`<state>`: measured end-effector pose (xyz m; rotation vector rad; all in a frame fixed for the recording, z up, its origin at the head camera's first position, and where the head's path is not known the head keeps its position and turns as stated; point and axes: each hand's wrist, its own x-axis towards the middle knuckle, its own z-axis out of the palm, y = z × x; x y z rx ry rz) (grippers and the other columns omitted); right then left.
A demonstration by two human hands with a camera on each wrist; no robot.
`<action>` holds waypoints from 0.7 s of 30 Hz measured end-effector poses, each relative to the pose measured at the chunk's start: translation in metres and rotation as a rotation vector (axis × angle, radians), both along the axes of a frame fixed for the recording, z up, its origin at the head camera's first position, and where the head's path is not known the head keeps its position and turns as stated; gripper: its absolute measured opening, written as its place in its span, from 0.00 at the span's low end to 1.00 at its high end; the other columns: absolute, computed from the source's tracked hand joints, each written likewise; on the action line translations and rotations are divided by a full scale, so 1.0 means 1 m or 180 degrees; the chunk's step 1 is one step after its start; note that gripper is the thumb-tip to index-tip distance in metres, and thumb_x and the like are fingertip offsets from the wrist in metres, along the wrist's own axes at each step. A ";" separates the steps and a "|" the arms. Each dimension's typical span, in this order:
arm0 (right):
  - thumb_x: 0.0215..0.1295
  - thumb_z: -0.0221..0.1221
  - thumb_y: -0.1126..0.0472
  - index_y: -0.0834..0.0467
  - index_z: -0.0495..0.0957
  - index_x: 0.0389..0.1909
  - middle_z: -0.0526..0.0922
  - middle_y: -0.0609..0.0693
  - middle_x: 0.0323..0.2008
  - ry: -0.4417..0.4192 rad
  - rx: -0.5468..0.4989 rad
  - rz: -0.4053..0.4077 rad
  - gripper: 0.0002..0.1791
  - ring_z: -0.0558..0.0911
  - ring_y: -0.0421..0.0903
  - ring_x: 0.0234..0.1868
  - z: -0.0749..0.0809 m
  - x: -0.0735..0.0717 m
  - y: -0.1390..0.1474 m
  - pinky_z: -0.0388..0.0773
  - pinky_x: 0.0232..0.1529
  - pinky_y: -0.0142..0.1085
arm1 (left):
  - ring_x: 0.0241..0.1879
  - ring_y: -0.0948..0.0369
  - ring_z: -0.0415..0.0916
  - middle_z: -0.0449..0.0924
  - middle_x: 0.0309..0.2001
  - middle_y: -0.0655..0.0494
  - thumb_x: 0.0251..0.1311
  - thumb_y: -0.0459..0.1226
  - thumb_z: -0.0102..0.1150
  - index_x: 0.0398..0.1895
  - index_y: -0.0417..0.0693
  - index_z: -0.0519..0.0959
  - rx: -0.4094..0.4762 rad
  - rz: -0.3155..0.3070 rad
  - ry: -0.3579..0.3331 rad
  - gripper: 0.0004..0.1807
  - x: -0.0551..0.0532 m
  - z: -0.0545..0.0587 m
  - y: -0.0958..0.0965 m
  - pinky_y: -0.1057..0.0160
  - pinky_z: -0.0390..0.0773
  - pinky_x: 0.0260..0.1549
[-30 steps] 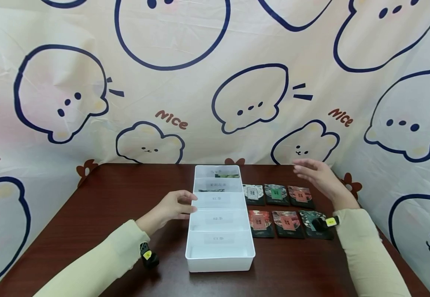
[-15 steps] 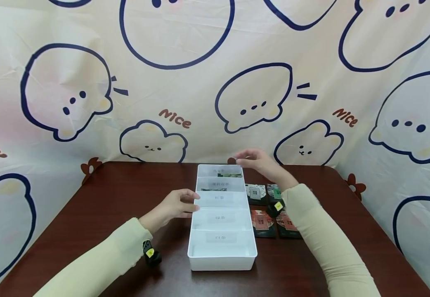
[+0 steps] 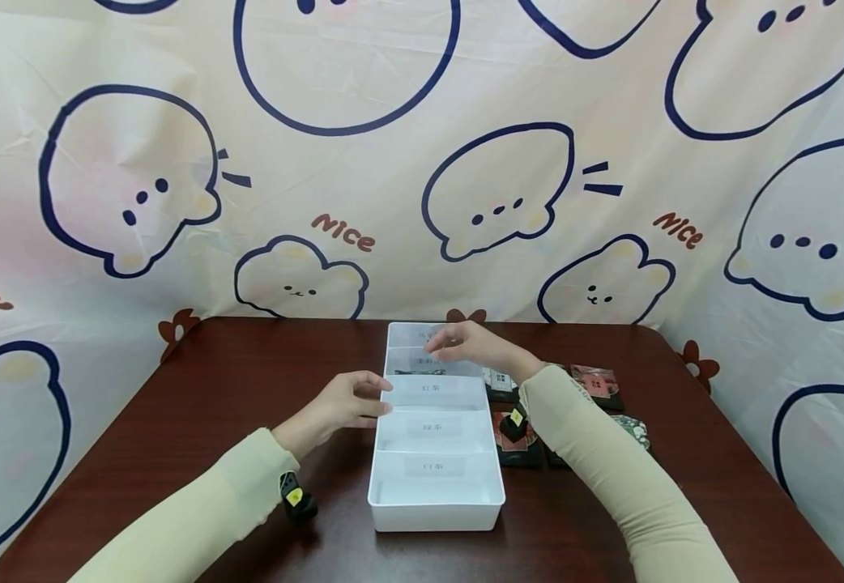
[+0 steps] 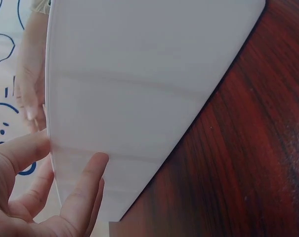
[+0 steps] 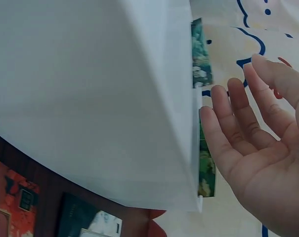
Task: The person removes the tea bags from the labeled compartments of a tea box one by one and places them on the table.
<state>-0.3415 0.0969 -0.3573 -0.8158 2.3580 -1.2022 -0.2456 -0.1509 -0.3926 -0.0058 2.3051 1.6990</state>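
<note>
A long white compartment box (image 3: 436,517) stands on the table, with labels on its dividers. My left hand (image 3: 342,406) rests against its left wall; in the left wrist view its fingers (image 4: 85,190) touch the wall and the rim. Above the far compartments hovers my right hand (image 3: 476,344), with relaxed, spread fingers and nothing held in the right wrist view. Two green tea packets (image 5: 201,54) show above the box's rim there. A dark green tea packet (image 3: 419,372) is visible in the second compartment from the back.
Right of the box lie several tea packets, among them a red one (image 3: 597,383) and a white-topped one (image 3: 500,382); my right sleeve (image 3: 611,461) covers some of them. A patterned cloth (image 3: 393,186) hangs behind the brown table (image 3: 269,356).
My right hand has moved leftward from above the packets to over the box's far compartments, reaching slightly lower now. My left hand stays at the box's left wall.
</note>
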 end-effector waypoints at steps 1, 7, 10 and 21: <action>0.67 0.60 0.57 0.62 0.79 0.52 0.79 0.49 0.54 0.0005 0.0027 0.0018 0.17 0.75 0.48 0.55 -0.002 0.000 -0.001 0.69 0.65 0.53 | 0.37 0.56 0.80 0.73 0.53 0.39 0.54 0.30 0.68 0.50 0.40 0.77 0.0009 0.0000 -0.0001 0.19 0.000 0.000 0.000 0.52 0.84 0.42; 0.64 0.63 0.60 0.61 0.81 0.50 0.80 0.50 0.51 0.0000 0.0220 0.0122 0.15 0.78 0.45 0.50 -0.007 0.000 -0.003 0.78 0.57 0.42 | 0.37 0.57 0.80 0.73 0.53 0.40 0.54 0.30 0.68 0.50 0.40 0.77 0.0008 0.0009 0.0011 0.19 0.000 0.000 0.000 0.54 0.85 0.41; 0.63 0.64 0.60 0.58 0.82 0.48 0.80 0.50 0.50 -0.0034 0.0286 0.0114 0.14 0.79 0.45 0.49 -0.010 0.001 -0.004 0.80 0.54 0.40 | 0.37 0.57 0.80 0.74 0.52 0.40 0.54 0.30 0.68 0.50 0.40 0.77 0.0001 0.0012 0.0017 0.19 0.000 0.000 0.001 0.54 0.85 0.41; 0.62 0.64 0.63 0.55 0.84 0.46 0.81 0.48 0.49 0.0010 0.0384 0.0120 0.11 0.79 0.44 0.48 -0.011 0.005 -0.005 0.80 0.53 0.40 | 0.38 0.56 0.80 0.73 0.53 0.40 0.55 0.30 0.68 0.50 0.41 0.77 -0.0039 0.0039 -0.0007 0.19 0.000 0.001 0.001 0.54 0.85 0.41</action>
